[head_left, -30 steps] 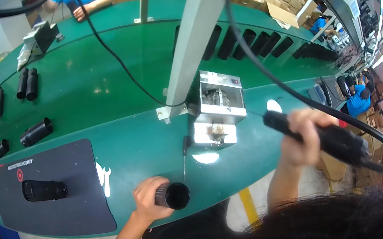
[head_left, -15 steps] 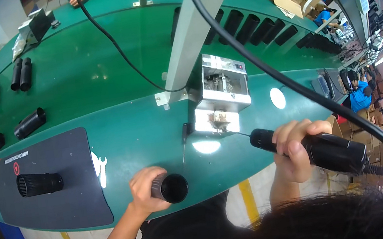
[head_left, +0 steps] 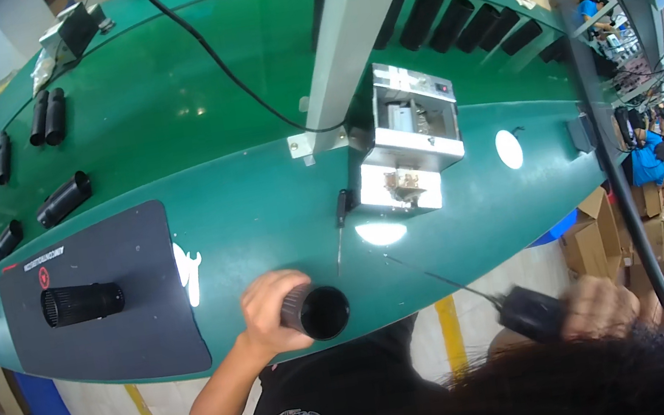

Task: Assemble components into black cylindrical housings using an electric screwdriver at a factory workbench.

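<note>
Black tube [head_left: 317, 311], open end toward the camera, gripped by left hand [head_left: 272, 309] at lower centre; right hand [head_left: 600, 306], lower right, apparently clenches a black screwdriver [head_left: 528, 314].

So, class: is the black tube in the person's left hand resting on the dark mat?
No. The left hand holds the black tube at the table's near edge, right of the dark mat.

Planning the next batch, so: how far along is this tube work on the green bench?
Done, it seems: many black tubes lie in rows along the green bench, though their finish cannot be judged. In hand: the left hand grips a black tube, open end up; the right hand holds a powered driver, its thin bit pointing toward the bench. Left: another tube lies on the dark mat.
</note>
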`<state>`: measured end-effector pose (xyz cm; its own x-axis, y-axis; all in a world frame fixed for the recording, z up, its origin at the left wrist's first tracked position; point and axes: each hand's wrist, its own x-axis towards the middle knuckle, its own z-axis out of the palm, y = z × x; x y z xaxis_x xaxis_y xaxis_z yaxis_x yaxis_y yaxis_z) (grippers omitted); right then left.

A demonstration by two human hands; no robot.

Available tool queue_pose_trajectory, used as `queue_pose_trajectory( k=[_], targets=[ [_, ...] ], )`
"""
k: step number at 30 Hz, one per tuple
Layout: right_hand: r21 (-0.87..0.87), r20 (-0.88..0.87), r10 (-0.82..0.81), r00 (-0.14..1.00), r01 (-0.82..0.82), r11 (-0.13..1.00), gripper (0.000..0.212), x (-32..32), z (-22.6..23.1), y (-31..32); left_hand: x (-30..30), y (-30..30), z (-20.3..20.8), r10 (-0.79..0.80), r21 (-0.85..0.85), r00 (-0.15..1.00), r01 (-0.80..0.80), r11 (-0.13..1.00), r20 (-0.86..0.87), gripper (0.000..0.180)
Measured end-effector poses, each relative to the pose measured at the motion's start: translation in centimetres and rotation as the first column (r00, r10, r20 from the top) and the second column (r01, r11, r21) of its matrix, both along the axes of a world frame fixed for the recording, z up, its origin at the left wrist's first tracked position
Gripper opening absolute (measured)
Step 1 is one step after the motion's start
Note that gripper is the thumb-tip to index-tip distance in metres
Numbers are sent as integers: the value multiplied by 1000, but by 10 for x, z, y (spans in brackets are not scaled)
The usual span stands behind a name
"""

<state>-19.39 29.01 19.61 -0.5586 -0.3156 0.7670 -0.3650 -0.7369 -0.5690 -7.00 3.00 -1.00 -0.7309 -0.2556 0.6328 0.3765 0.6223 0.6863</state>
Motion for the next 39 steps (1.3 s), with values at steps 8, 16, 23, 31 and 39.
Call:
queue_pose_trajectory(
  k=[8,16,23,31,39],
  targets=[
    [6,117,119,986,-121,993,23,35,4,-25,14,-4,-12,-69,71,997,66,995,42,50],
    [21,240,176,955,-187,982,23,41,-38,-56,11,-6,4,-70,-127,997,65,990,-41,41],
    [63,213,327,921,-347,936,20,31,-37,-61,17,1,-22,-105,58,994,107,993,-27,42],
    [-4,231,338,913,-346,938,16,30,-45,-66,12,0,-12,-91,25,994,93,995,-56,41],
    [8,289,277,917,-291,957,16,38,-39,-61,9,0,-6,-104,13,993,104,994,-48,40]
  ],
)
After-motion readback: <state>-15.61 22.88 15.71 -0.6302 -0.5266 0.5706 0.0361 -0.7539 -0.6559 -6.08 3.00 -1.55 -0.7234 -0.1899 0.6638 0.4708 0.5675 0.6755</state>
